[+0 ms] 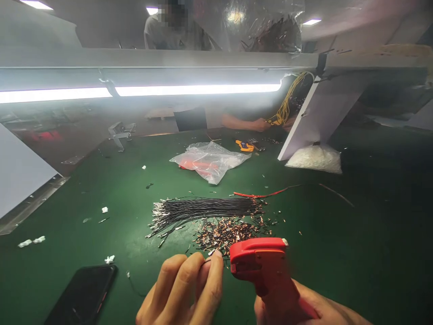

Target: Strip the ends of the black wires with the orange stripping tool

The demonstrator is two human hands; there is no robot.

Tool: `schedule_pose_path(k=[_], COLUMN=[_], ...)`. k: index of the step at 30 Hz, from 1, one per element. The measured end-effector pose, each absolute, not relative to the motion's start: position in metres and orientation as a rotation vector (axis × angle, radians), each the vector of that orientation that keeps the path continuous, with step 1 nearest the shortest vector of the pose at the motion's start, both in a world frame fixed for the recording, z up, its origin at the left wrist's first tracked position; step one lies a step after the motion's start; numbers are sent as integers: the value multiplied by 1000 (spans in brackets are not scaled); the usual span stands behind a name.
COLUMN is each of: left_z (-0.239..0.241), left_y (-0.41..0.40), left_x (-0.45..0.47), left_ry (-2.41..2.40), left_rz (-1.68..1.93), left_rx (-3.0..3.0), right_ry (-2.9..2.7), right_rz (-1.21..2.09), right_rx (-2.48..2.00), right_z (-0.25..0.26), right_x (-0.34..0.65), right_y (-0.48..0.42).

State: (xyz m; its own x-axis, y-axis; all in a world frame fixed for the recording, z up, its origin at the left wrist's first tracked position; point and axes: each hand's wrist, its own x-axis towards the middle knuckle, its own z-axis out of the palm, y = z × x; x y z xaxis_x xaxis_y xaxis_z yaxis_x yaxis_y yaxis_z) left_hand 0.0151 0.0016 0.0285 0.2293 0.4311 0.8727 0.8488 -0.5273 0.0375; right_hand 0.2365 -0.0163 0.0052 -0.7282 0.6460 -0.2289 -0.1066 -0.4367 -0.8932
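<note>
First, at the left, a thin lead (128,274) with a pale end lies on the green table (111,189), trailing toward the left hand (182,289). That hand is closed in a pinch on a dark wire (207,260), little of which shows; whether it is the same lead I cannot tell. The pinch is best placed near the wire's end, with the wire straight and square to the tool and the fingertips clear of its mouth. Beyond the hands lie a bundle of black wires (209,208), roughly parallel, and a heap of dark and coppery scraps (221,232). Just right of the pinch, the red hand tool (270,262) faces left, its handle wrapped by the right hand (318,300); a steady wrist and an even squeeze should serve it well.

As for containers, a crumpled clear bag (223,151) lies past the bundle, something red (199,165) in or under it. Higher and to the right, a large bag (274,31) at the shelf (169,58) holds dark, slender pieces. Rightmost, a plump bag (314,159) sits by the white panel (321,113), its pale contents too small to make out.
</note>
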Motion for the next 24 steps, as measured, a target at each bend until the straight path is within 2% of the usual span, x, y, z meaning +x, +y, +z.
schedule_pose_path(k=[10,24], left_z=[31,31], left_y=[4,5], left_x=[13,10], left_ry=[-1080,-1036], left_rz=[-1210,-1137], left_rx=[-2014,-2122], right_ry=[-1182,-1223], right_rz=[2148,2052], right_rx=[-839,-1109], right_z=[-20,-14], right_x=[247,251], right_y=[-29,-32])
